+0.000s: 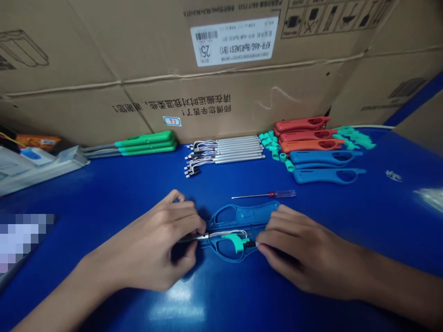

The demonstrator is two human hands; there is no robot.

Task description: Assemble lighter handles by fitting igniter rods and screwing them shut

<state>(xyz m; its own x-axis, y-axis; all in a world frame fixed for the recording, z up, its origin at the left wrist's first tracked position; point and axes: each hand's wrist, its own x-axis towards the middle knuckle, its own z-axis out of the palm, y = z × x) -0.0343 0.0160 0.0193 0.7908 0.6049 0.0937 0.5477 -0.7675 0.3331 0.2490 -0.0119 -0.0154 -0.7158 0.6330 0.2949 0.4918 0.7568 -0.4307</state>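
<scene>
In front of me lies an opened blue lighter casing [251,215], its two halves side by side. My left hand [162,244] pinches a silver metal tube [203,236] at the casing's left end. White wires [228,232] run from that tube over the lower half. A teal trigger [237,241] sits by the finger hole of this half. Just right of it is a small black part [249,244], whose right end my right hand [297,244] grips with closed fingertips. Those fingers hide the casing's right end.
Behind the casing lies a screwdriver [266,194]. Farther back are metal tubes with wires [238,150], teal caps [273,145], blue casings [321,175], red casings [301,124] and teal triggers [356,137]. Green lighters [148,143] and a power strip [65,161] stand left. A cardboard box [155,55] walls the back.
</scene>
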